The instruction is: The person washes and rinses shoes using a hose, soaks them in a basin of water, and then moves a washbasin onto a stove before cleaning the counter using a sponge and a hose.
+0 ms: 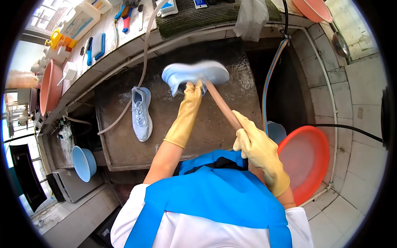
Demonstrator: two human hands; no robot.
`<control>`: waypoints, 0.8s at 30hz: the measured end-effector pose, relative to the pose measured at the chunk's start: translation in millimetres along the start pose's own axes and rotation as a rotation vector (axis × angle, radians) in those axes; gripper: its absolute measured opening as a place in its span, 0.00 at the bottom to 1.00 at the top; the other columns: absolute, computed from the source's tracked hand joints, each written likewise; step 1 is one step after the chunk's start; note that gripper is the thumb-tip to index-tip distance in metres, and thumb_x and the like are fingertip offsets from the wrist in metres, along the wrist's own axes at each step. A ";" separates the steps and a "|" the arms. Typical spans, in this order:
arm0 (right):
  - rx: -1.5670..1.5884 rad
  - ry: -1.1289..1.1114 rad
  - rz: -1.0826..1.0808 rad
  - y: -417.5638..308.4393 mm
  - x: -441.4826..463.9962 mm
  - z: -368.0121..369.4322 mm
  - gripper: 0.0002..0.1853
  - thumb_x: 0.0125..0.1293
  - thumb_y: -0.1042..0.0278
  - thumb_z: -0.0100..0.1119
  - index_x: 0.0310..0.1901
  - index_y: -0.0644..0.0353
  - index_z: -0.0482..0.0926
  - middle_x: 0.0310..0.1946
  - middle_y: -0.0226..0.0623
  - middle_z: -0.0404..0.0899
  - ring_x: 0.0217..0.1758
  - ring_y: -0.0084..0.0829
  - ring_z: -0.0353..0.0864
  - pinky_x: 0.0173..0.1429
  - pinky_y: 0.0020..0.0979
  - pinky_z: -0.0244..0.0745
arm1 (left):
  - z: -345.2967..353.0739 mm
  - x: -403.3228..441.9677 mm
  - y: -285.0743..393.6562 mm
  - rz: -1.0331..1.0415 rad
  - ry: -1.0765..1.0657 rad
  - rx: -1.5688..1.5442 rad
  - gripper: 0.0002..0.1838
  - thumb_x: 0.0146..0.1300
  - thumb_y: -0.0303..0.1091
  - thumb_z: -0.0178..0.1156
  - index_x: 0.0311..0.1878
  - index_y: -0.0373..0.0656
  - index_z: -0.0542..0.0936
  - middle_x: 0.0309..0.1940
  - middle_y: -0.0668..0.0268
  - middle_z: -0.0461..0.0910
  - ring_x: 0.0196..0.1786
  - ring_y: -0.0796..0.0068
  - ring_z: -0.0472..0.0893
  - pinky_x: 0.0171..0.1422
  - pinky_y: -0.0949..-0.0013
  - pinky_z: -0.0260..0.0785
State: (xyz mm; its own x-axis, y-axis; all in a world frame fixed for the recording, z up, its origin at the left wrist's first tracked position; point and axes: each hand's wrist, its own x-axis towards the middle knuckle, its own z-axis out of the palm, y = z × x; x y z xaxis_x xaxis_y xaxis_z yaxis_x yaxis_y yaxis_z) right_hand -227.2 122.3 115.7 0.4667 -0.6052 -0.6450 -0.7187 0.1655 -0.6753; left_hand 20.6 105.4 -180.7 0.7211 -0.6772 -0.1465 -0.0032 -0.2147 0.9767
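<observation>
Shoes (pixel 142 113) 2, gloved hands (pixel 258 142) 2, held hose (pixel 223 105) 1

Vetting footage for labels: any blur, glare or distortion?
Head view: held shoe smeared along its upper edge, loose shoe sharp; head view: upper-left window nearly washed out; head view: strong wide-angle bowing toward the edges, corners black.

My held shoe (pixel 193 73) was blurred | I couldn't read the white jug's label (pixel 78 25) | top edge cut the upper-right pink basin (pixel 314 10)
</observation>
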 end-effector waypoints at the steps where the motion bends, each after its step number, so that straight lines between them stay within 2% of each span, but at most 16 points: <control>1: -0.008 0.000 0.003 5.1 -1.0 0.8 0.27 0.79 0.62 0.44 0.78 0.47 0.66 0.29 0.31 0.84 0.27 0.28 0.83 0.40 0.31 0.80 | 1.0 0.8 -4.8 -0.017 0.029 -0.042 0.16 0.77 0.39 0.61 0.58 0.37 0.80 0.55 0.60 0.85 0.53 0.65 0.82 0.64 0.63 0.71; 2: 0.037 0.016 -0.020 8.5 -0.9 2.0 0.27 0.79 0.63 0.45 0.77 0.48 0.67 0.29 0.31 0.84 0.25 0.26 0.82 0.37 0.30 0.79 | -4.0 4.5 -9.0 -0.032 -0.040 0.040 0.27 0.77 0.45 0.61 0.70 0.37 0.74 0.60 0.59 0.83 0.62 0.67 0.80 0.67 0.63 0.70; 3: 0.078 0.033 -0.042 10.1 -1.6 2.2 0.27 0.79 0.64 0.45 0.77 0.49 0.67 0.29 0.31 0.84 0.22 0.24 0.80 0.35 0.29 0.79 | -2.4 4.0 -2.2 -0.032 -0.039 0.036 0.27 0.77 0.45 0.61 0.70 0.37 0.74 0.60 0.59 0.83 0.62 0.67 0.80 0.67 0.63 0.70; 5: 0.110 0.062 -0.045 8.0 -1.4 4.6 0.26 0.79 0.64 0.45 0.77 0.49 0.68 0.28 0.31 0.84 0.22 0.24 0.80 0.34 0.28 0.79 | -0.8 3.0 26.7 -0.294 0.101 -0.136 0.31 0.78 0.55 0.55 0.71 0.38 0.74 0.61 0.59 0.83 0.62 0.65 0.80 0.67 0.61 0.70; 6: 0.142 0.089 -0.051 6.2 -1.3 5.1 0.26 0.79 0.65 0.46 0.77 0.49 0.68 0.28 0.32 0.84 0.22 0.24 0.80 0.34 0.28 0.79 | -0.8 12.8 36.7 -0.450 0.175 -0.115 0.36 0.79 0.63 0.46 0.71 0.41 0.75 0.63 0.58 0.82 0.62 0.61 0.81 0.67 0.60 0.71; 7: 0.139 0.090 -0.055 6.0 -1.5 6.0 0.26 0.79 0.65 0.46 0.77 0.49 0.68 0.28 0.32 0.84 0.22 0.24 0.80 0.34 0.28 0.79 | 0.2 4.7 78.1 -0.677 0.304 -0.200 0.39 0.79 0.65 0.42 0.72 0.40 0.75 0.64 0.57 0.82 0.64 0.59 0.81 0.67 0.61 0.71; 9: 0.142 0.067 -0.088 6.8 -2.5 7.5 0.27 0.78 0.66 0.46 0.77 0.48 0.68 0.28 0.32 0.84 0.22 0.24 0.79 0.33 0.28 0.79 | -1.6 0.4 127.2 -0.901 0.381 -0.146 0.27 0.79 0.55 0.50 0.60 0.40 0.82 0.54 0.62 0.85 0.53 0.64 0.84 0.60 0.61 0.76; 10: 0.142 0.075 -0.099 6.8 -3.4 8.2 0.27 0.78 0.66 0.46 0.77 0.48 0.69 0.27 0.31 0.83 0.22 0.23 0.80 0.34 0.27 0.79 | -0.2 2.0 124.2 -0.854 0.285 -0.139 0.24 0.78 0.52 0.52 0.58 0.41 0.82 0.52 0.63 0.85 0.51 0.66 0.83 0.58 0.62 0.76; 11: 0.142 0.075 -0.098 7.1 -5.1 8.4 0.27 0.78 0.66 0.46 0.77 0.48 0.69 0.27 0.31 0.83 0.22 0.23 0.80 0.34 0.27 0.79 | 4.4 11.7 110.3 -0.693 0.124 -0.125 0.21 0.76 0.49 0.54 0.56 0.41 0.81 0.50 0.65 0.84 0.50 0.68 0.83 0.56 0.63 0.76; 14: 0.172 0.116 -0.110 10.8 -9.5 8.2 0.27 0.77 0.67 0.46 0.76 0.48 0.70 0.27 0.31 0.83 0.22 0.23 0.79 0.34 0.27 0.79 | 27.2 51.0 95.2 0.232 -0.480 -0.225 0.12 0.71 0.40 0.61 0.50 0.43 0.81 0.43 0.69 0.83 0.45 0.73 0.82 0.50 0.67 0.76; 15: 0.166 0.132 -0.144 13.4 -8.9 7.7 0.27 0.77 0.68 0.46 0.76 0.47 0.70 0.27 0.31 0.83 0.21 0.22 0.79 0.33 0.27 0.79 | 33.5 58.8 101.9 0.278 -0.574 -0.364 0.09 0.69 0.37 0.64 0.48 0.44 0.81 0.40 0.71 0.83 0.43 0.74 0.82 0.48 0.68 0.77; 16: 0.162 0.148 -0.176 15.4 -9.1 7.8 0.27 0.77 0.68 0.46 0.76 0.47 0.70 0.27 0.30 0.83 0.20 0.22 0.78 0.33 0.27 0.79 | 41.8 67.4 105.2 0.150 -0.588 -0.611 0.07 0.67 0.36 0.64 0.44 0.45 0.80 0.37 0.72 0.81 0.40 0.76 0.81 0.46 0.68 0.75; 18: 0.159 0.148 -0.200 17.7 -10.1 8.2 0.27 0.77 0.68 0.46 0.76 0.47 0.70 0.27 0.31 0.83 0.20 0.22 0.78 0.32 0.27 0.78 | 39.5 68.9 102.9 0.009 -0.600 -0.849 0.06 0.65 0.35 0.65 0.41 0.46 0.80 0.33 0.73 0.79 0.38 0.77 0.80 0.45 0.68 0.74; 24: 0.122 0.149 -0.209 24.5 -6.4 5.8 0.28 0.76 0.68 0.45 0.77 0.47 0.70 0.27 0.32 0.82 0.23 0.26 0.80 0.37 0.29 0.79 | 7.0 70.2 89.5 -0.140 -0.450 -0.754 0.10 0.68 0.37 0.61 0.48 0.44 0.78 0.40 0.69 0.79 0.42 0.73 0.80 0.49 0.65 0.74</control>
State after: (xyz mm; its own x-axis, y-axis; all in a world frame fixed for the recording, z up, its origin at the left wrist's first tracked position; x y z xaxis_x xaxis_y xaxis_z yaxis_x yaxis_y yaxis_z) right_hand -244.9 134.7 101.2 0.5106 -0.7424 -0.4338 -0.5436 0.1122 -0.8318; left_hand 66.1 33.7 -104.7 0.3397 -0.9259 -0.1655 0.6363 0.0966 0.7654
